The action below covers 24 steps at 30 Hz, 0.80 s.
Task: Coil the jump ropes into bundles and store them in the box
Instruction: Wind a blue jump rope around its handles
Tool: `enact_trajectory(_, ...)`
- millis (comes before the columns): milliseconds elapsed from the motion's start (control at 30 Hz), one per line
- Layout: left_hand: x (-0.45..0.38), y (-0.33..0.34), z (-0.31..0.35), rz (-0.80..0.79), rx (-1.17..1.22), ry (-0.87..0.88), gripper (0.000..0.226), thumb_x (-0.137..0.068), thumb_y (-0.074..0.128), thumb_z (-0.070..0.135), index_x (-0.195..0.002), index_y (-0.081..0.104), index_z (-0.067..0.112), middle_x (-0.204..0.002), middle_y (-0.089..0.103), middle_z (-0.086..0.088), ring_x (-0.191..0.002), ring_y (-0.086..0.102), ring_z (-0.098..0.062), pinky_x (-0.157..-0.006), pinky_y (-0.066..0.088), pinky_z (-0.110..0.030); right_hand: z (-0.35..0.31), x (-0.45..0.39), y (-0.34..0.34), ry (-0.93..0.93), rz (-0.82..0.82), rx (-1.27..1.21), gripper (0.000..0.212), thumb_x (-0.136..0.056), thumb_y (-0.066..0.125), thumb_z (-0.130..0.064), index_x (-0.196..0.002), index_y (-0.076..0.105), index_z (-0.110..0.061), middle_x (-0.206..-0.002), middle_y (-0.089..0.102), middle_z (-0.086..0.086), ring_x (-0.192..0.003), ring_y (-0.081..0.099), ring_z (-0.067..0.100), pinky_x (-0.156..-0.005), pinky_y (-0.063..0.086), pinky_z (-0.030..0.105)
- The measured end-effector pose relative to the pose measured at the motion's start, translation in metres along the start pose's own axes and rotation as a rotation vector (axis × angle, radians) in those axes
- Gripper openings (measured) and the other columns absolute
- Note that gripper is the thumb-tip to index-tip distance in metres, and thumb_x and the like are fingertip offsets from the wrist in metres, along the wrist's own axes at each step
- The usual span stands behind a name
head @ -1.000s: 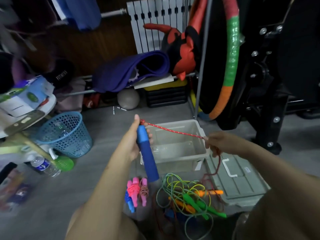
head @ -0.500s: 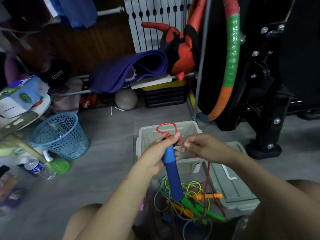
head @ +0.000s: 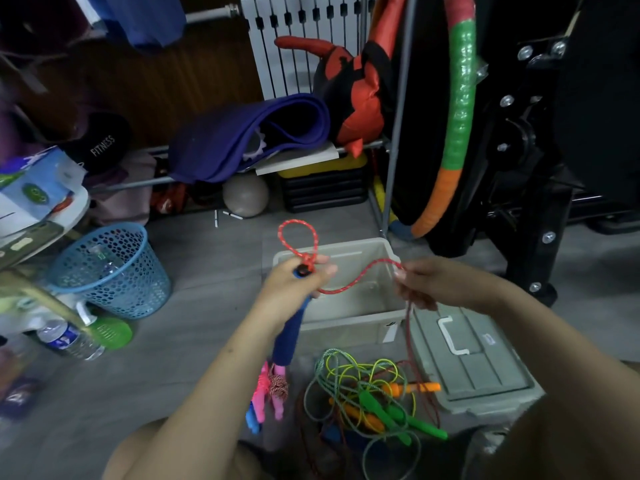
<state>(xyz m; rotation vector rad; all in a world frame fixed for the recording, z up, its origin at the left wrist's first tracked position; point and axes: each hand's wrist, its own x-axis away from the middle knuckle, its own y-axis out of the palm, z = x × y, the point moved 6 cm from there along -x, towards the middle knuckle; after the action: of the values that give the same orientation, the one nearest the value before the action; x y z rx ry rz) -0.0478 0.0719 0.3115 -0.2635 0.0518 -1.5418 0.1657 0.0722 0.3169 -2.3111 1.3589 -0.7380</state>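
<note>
Blue perforated plastic waste basket (head: 110, 271): stands on the floor at far left, with a clear water bottle (head: 65, 339) lying near it.
Left hand (head: 294, 289): fingers curled round the top of the blue foam-covered rope handle (head: 289, 337), pinning a small loop of the red braided jump rope (head: 349, 285) that stands up above the fist.
Pink-handled rope bundle (head: 272, 393): already coiled, lying on the floor below the left hand, not yet in the box.
Red rope run: sags in a slack curve between the two hands, then drops from the right hand to the floor.
Open translucent grey plastic box (head: 332, 258): on the floor just beyond the hands; it appears to hold no ropes.
Green and yellow tangled ropes (head: 367, 386): a loose heap with green and orange handles, on the floor in front of the box.
Right hand (head: 429, 285): fingertips pinch the red cord.
Grey box lid (head: 474, 358): lies flat beside the box, at right.
Handling: the cord looks light, soft and limp, so loops probably need pinning against the stiff handle, the best hold.
Surface and room: grey floor; cluttered storage corner with a purple rolled mat (head: 249, 136) and a striped hoop (head: 453, 116).
</note>
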Motion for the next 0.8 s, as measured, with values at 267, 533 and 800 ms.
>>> enact_trajectory(267,0.021,0.073,-0.009,-0.267,-0.002,-0.013,0.019,-0.079,0.075,0.01,-0.07,0.064,0.023,-0.058,0.061,0.009,-0.058,0.056,-0.008,-0.064,0.047,-0.025,-0.049,0.005,0.006,-0.334,0.046,-0.482,0.028,-0.095,0.042,-0.025,-0.08,0.055,-0.005,-0.061,0.059,0.008,-0.054,0.055,0.021,-0.055,0.049,0.025)
enact_trajectory(533,0.01,0.058,-0.002,-0.236,0.405,-0.197,0.015,-0.088,0.061,0.025,-0.085,0.061,0.011,-0.061,0.063,0.002,-0.05,0.058,-0.012,-0.048,0.048,-0.023,-0.002,0.0,0.007,0.096,0.159,-0.25,0.047,-0.093,0.036,-0.049,-0.095,0.06,-0.008,-0.089,0.065,0.007,-0.072,0.066,0.016,-0.069,0.054,0.035)
enact_trajectory(800,-0.003,0.036,0.001,-0.187,0.619,-0.251,0.022,-0.084,0.062,0.03,-0.074,0.054,0.012,-0.06,0.054,0.001,-0.05,0.052,-0.012,-0.049,0.048,-0.024,0.008,0.012,0.06,0.046,-0.333,0.04,0.035,-0.102,0.033,-0.031,-0.101,0.065,-0.016,-0.098,0.067,0.003,-0.089,0.057,0.002,-0.085,0.039,0.014)
